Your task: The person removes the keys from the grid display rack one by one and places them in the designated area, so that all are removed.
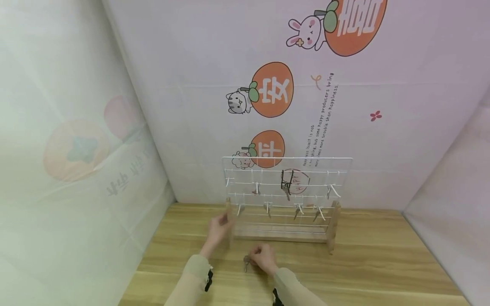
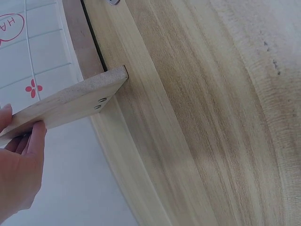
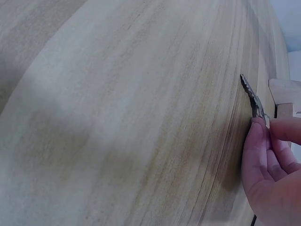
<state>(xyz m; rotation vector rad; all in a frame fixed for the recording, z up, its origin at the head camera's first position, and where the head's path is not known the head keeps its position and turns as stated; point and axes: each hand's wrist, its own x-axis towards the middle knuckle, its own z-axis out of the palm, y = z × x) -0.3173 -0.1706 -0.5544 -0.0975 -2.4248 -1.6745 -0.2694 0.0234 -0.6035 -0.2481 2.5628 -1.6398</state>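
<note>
My left hand [image 1: 218, 230] grips the wooden side post [image 2: 70, 101] of a white wire rack [image 1: 287, 158], thumb on one side and fingers on the other. Lower and to the right, my right hand [image 1: 265, 257] pinches a metal key [image 1: 246, 264] by its head just above the table. In the right wrist view the key's toothed blade [image 3: 247, 85] points away from the fingertips. Several keys, among them one at the lower right [image 1: 317, 213], hang from the rack's white hooks. One key [image 1: 286, 192] hangs by a black frame-shaped piece [image 1: 287, 176].
The rack stands on a wood-grain table [image 1: 367, 263] near the back. Behind it hangs a pale cloth [image 1: 199, 110] printed with orange fruit and animals. More pale cloth walls [image 1: 76, 212] close in the left and right sides.
</note>
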